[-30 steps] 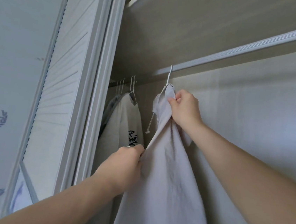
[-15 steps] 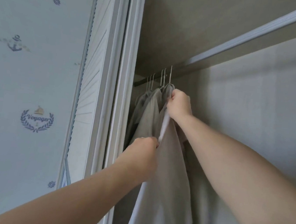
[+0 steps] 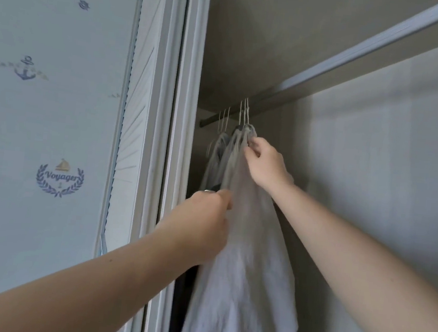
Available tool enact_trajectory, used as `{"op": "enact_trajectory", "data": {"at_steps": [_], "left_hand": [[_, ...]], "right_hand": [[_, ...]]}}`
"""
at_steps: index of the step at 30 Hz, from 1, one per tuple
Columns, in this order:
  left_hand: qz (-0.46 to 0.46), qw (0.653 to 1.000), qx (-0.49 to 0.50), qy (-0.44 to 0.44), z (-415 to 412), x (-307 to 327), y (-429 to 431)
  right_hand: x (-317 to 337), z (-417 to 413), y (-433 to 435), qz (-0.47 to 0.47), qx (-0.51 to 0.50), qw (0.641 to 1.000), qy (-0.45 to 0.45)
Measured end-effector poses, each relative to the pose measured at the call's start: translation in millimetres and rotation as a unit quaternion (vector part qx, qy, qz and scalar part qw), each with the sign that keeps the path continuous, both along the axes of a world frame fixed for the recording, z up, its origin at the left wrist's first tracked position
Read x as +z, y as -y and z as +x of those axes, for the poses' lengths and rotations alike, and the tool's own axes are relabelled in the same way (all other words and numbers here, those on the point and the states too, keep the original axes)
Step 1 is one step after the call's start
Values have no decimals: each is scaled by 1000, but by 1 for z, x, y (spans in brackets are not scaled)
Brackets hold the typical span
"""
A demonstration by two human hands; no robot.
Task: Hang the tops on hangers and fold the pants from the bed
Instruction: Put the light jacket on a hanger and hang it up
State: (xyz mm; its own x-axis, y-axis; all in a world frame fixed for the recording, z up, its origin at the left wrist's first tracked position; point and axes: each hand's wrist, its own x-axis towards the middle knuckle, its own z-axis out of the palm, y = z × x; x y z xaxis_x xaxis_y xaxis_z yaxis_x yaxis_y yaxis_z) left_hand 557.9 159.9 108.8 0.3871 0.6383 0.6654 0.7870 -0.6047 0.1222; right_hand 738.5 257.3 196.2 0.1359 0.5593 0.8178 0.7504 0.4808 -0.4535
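Pale top (image 3: 245,263) looks hooked on the rail (image 3: 209,121), just beside other hung tops (image 3: 215,154). Right hand (image 3: 265,168) pinches its collar, left hand (image 3: 203,226) grips its edge. Pants, bed: out of sight.

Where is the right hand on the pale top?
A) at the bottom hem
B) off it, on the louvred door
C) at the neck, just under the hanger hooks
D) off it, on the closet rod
C: the right hand pinches the pale top at its neck, directly below the hanger hooks on the closet rod, while the left hand grips the fabric lower down.
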Motion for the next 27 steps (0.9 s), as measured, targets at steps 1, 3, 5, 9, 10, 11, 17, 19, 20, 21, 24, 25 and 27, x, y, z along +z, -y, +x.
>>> {"op": "enact_trajectory", "data": {"at_steps": [1,3,5,9,10,11,17,19,20,21,24,25,27], "left_hand": [[27,1000,-8,-5,-7,1,7],[83,996,-14,-23,-26,2,22],[130,990,10,-52,-49,1,36],[163,980,79,-78,-107,-11,69],[160,979,94,-80,-123,-16,79],[152,978,113,-84,-141,-20,90],[104,963,224,-109,-262,-60,161],[100,952,268,-105,-308,-76,195],[94,947,289,-102,-331,-86,216],[84,942,309,-97,-354,-95,239],[45,924,374,-70,-418,-128,315],[33,915,399,-58,-436,-142,341],[11,891,451,-43,-472,-175,395]], "right_hand": [[-3,-1,9,3,8,1000,7],[-9,-6,31,11,31,998,50],[-16,-16,55,20,55,993,99],[-39,-55,108,47,85,978,183],[-47,-68,121,54,100,973,202],[-56,-83,133,59,118,967,220],[-106,-192,191,61,159,931,323],[-124,-235,208,57,176,920,347],[-136,-257,219,53,190,915,351],[-148,-282,231,46,203,911,356],[-190,-359,271,20,260,893,368],[-205,-386,287,12,283,883,373],[-237,-440,321,5,331,860,389]]}}
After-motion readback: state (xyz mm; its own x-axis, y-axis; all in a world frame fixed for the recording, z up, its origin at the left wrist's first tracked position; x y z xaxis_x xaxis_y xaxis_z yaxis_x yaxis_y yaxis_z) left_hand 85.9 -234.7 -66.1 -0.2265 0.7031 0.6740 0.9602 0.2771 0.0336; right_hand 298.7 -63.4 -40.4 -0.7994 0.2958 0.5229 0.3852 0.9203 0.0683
